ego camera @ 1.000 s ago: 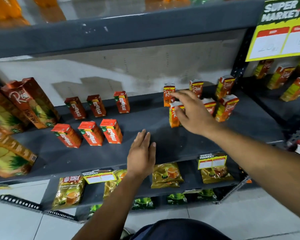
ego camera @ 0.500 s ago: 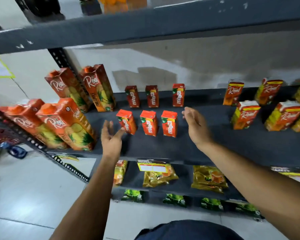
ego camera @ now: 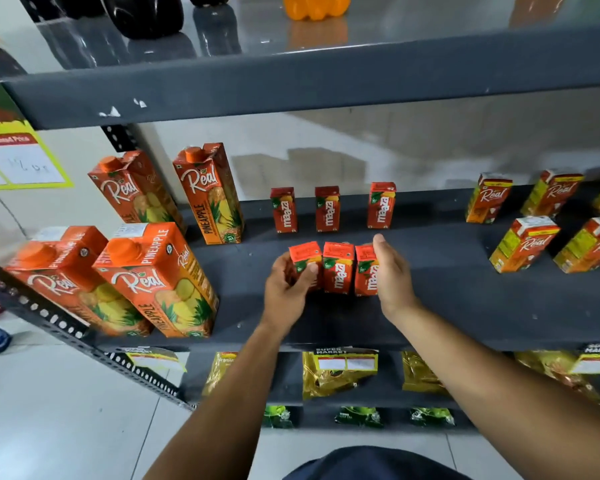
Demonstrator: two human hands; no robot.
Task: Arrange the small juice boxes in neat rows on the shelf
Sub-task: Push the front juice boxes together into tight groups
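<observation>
A person's two bare hands reach onto a dark grey shelf (ego camera: 465, 306) in a shop. The left hand (ego camera: 286, 289) and right hand (ego camera: 392, 275) press in from either end on a front row of three small red juice boxes (ego camera: 338, 268), which stand upright and touch side by side; the squeeze looks meant to close the gaps and square the row. The left fingers (ego camera: 309, 271) curl round the front of the leftmost box, while the right hand lies flat, fingers straight, against the rightmost box, so neither hand lifts anything. Behind them a back row of three matching boxes (ego camera: 328, 209) stands apart with uneven gaps, likely next to be tidied. These boxes read "maaza". To the left stand tall orange cartons (ego camera: 207, 195) marked "Real" and "PINEAPPLE"; to the right, smaller Real boxes (ego camera: 523, 244) sit loosely, some turned at angles. A yellow price card (ego camera: 18, 161) at far left has handwriting too blurred to read. Tags on the shelf below read "SUPER MARKET" above gold packets (ego camera: 336, 375).
</observation>
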